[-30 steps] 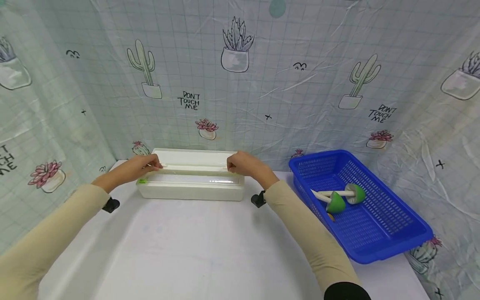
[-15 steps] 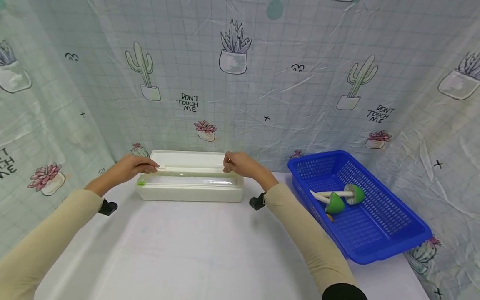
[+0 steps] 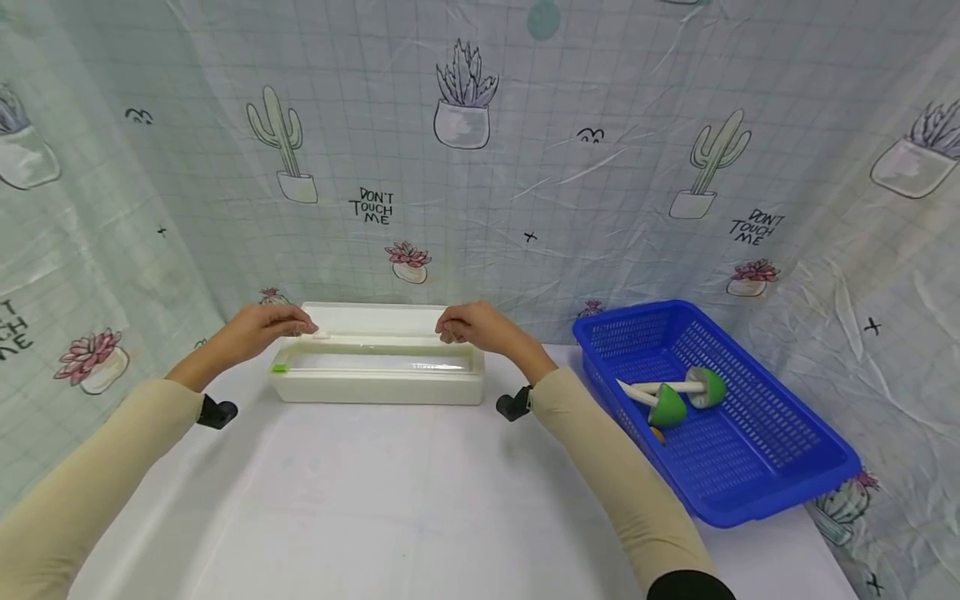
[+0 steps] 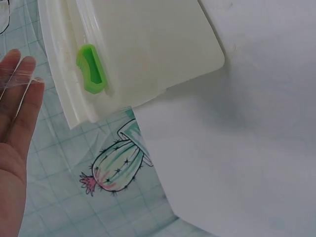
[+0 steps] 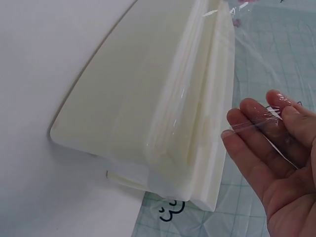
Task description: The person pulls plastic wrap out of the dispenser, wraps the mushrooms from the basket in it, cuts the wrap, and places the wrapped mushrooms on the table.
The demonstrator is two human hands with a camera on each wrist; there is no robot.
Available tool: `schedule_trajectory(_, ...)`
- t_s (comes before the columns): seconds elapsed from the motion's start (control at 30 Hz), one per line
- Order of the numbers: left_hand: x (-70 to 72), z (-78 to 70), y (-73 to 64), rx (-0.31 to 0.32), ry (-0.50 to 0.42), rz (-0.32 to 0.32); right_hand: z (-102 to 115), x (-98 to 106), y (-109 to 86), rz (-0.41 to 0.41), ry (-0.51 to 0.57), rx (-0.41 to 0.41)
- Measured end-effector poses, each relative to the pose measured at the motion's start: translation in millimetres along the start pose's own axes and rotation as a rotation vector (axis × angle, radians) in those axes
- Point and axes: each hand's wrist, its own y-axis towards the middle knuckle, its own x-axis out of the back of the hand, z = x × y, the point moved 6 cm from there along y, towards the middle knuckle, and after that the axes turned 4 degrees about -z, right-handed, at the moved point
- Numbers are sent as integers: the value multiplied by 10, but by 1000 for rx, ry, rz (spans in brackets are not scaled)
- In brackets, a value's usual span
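Observation:
A long white cling film dispenser (image 3: 375,390) stands on the table against the back, its lid (image 3: 378,317) raised behind it. A green slide cutter (image 4: 93,69) sits at its left end. My left hand (image 3: 262,329) is above the left end and holds the film's edge, with clear film crossing its fingertips in the left wrist view; its thumb is hidden there. Over the right end, my right hand (image 3: 480,325) pinches the clear cling film (image 5: 245,125) between thumb and fingers. The film stretches from the dispenser toward both hands.
A blue plastic basket (image 3: 795,492) stands on the right of the table. In it lie two green-capped toy mushrooms (image 3: 667,407) with white stems and a small orange thing (image 3: 657,435). A cactus-print curtain (image 3: 525,192) hangs close behind the dispenser.
The right hand's fingertips have shifted slightly left along the dispenser, and the left hand's fingers look straighter. Both hands stay at the film; the head view has turned a little.

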Motion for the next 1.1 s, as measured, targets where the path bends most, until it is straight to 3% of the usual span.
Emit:
schedule_trajectory(0.2, 14, -37, -19, -19, -138, -8, -30, 8, -38, -25, 106, -28)
schedule_trajectory(0.43, 65, -51, -32, -9, -174, -25, -135, 53, -92, -50, 257, -99)
schedule_trajectory(0.67, 138, -93, -38, 21, -178, -29, -133, 176, -124, -124, 149, -89)
schedule_trajectory(0.97, 187, -116, -50, 84, -181, -56, -45, 286, -167, -167, 6, -1)
schedule_trajectory(1.1, 207, -120, -60, 102, -206, -71, -8, 293, -152, -201, 31, 35)
